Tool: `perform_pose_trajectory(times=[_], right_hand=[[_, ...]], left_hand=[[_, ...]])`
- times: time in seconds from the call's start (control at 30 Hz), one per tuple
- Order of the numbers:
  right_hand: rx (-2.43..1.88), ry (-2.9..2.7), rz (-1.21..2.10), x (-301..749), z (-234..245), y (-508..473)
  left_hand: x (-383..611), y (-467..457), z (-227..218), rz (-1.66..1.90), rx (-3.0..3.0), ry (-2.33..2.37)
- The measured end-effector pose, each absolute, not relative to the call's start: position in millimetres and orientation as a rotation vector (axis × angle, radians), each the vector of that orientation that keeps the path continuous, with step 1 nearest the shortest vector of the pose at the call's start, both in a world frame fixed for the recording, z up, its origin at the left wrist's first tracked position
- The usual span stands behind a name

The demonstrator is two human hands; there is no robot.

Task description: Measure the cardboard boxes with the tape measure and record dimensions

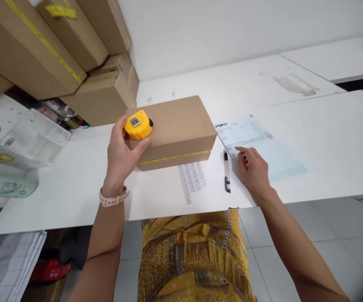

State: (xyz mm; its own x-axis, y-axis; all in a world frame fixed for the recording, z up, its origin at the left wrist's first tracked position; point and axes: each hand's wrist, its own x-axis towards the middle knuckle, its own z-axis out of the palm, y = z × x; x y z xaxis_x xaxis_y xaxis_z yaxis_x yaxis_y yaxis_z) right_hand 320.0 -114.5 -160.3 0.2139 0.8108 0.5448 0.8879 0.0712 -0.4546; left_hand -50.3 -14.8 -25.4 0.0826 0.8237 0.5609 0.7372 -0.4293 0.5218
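A yellow tape measure (138,125) is gripped in my left hand (120,147), thumb in front and fingers behind. It sits at the left end of a closed cardboard box (178,121), which has a strip of yellow tape along its front side. The box lies on a white sheet printed with rows of small marks (192,180), partly covering it. My right hand (253,170) rests at the near edge of a light blue printed document (275,155). Its fingers are loosely bent and apart, with nothing in them. Just left of it lies a black-capped pen (227,172).
Several large cardboard boxes (96,98) are stacked at the back left. White cartons with avocado pictures (27,134) and a mint green package (8,184) stand along the left side. A white wall (231,29) rises behind the white table (335,138).
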Motion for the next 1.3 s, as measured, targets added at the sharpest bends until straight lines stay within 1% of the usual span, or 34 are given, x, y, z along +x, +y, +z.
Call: perform_pose_trajectory(times=[0.07, 0.2, 0.3, 0.37, 0.4, 0.43, 0.5, 0.6, 0.67, 0.77, 0.87, 1.0, 1.1, 1.2, 1.3], right_hand=[[-1.716, -1.583, -0.145, 320, -162, -114], [-1.616, -1.499, -0.244, 319, -157, -114], [-1.429, -1.439, -0.452, 308, -134, -117], [-1.278, -1.429, -0.494, 292, -105, -120], [-1.215, -1.423, -0.41, 281, -89, -121], [-1.177, -1.429, -0.252, 270, -72, -121], [-1.155, -1.485, 0.214, 247, -39, -116], [-1.054, -1.529, 0.834, 220, -4, -99], [-0.971, -1.528, 1.092, 209, 7, -87], [-0.899, -1.478, 1.261, 202, 13, -74], [-0.913, -1.379, 1.246, 212, 17, -64], [-1.048, -1.168, 1.032, 248, 18, -37], [-1.22, -1.003, 0.896, 274, 7, -12], [-1.379, -0.932, 0.89, 279, -11, 5], [-1.451, -0.943, 0.905, 269, -25, 14]], left_hand=[[-44, -6, -25, 1.257, 2.234, 1.662], [-35, -7, -24, 1.393, 2.184, 1.697], [-33, -19, -20, 1.506, 2.071, 1.609], [-32, -29, -16, 1.506, 1.949, 1.412], [-31, -34, -13, 1.47, 1.883, 1.281], [-29, -38, -9, 1.416, 1.821, 1.151], [-24, -42, -1, 1.282, 1.728, 0.964], [-17, -43, 11, 1.147, 1.67, 0.881], [-16, -43, 15, 1.129, 1.654, 0.896], [-23, -44, 17, 1.12, 1.623, 0.932], [-40, -40, 19, 1.128, 1.58, 0.953], [-75, -14, 18, 1.273, 1.467, 1.037], [-107, 18, 13, 1.338, 1.373, 1.168], [-133, 47, 6, 1.33, 1.251, 1.289], [-146, 63, 2, 1.306, 1.202, 1.323]])
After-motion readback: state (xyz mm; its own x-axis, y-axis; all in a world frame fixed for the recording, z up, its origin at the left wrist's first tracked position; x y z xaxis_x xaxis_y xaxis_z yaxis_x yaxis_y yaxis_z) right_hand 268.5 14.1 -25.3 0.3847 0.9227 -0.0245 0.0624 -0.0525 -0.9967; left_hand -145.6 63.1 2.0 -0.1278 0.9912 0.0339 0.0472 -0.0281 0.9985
